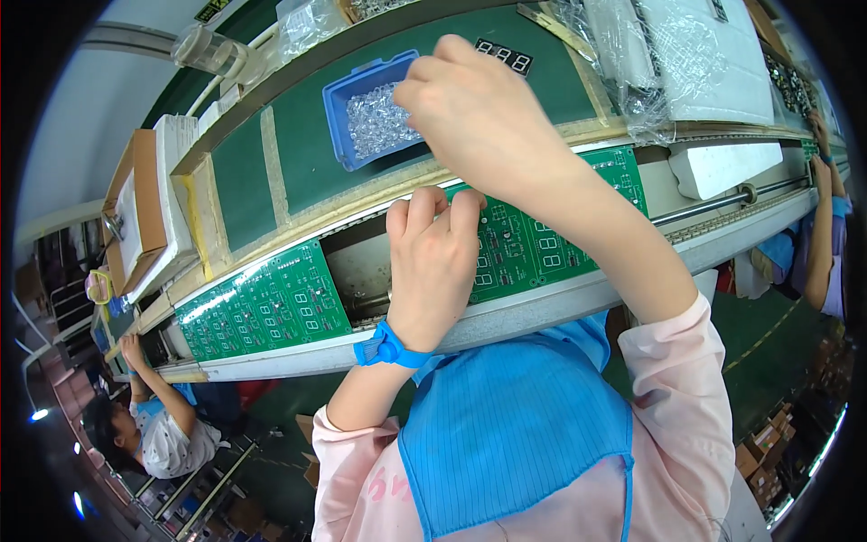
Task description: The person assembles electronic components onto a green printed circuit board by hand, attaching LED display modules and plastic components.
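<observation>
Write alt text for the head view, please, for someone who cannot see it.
A person's right hand hovers over a blue bin of small clear parts, while the left hand, with a blue wrist strap, is at the left end of green circuit boards on a conveyor. Another green board lies further left; co-workers appear at both edges.

An electronics assembly workshop: green circuit boards (262, 307) on a long rail (271, 361), blue parts bin (337, 126), co-workers (172, 443) alongside.
</observation>
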Tool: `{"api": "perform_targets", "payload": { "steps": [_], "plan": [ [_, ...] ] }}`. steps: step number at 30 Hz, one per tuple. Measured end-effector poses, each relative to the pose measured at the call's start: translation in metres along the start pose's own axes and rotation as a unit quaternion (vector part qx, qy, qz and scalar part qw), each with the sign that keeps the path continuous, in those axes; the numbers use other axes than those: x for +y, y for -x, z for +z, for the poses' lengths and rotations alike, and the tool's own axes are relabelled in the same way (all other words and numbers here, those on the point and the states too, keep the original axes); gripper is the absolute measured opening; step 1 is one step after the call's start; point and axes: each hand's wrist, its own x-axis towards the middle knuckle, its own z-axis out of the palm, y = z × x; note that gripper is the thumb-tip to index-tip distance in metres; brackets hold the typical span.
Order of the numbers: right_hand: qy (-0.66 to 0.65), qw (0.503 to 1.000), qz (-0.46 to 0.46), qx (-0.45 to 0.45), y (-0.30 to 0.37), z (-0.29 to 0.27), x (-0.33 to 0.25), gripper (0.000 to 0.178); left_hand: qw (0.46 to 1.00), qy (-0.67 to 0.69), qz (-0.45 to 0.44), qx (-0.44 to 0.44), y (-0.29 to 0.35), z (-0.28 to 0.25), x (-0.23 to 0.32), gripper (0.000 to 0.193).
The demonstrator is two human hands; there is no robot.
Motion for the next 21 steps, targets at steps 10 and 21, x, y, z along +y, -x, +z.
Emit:
{"api": "perform_targets", "payload": {
  "steps": [10,21],
  "plan": [
    [0.091,0.993,-0.006,-0.074,-0.01,0.025,-0.01,0.009,0.998,-0.021,-0.045,-0.036,-0.002,-0.001,0.01,0.023],
    [-0.077,0.996,0.022,0.031,-0.007,0.026,-0.003,0.01,0.987,0.075,-0.131,0.06,0.024,-0.014,-0.016,0.025]
  ]
}}
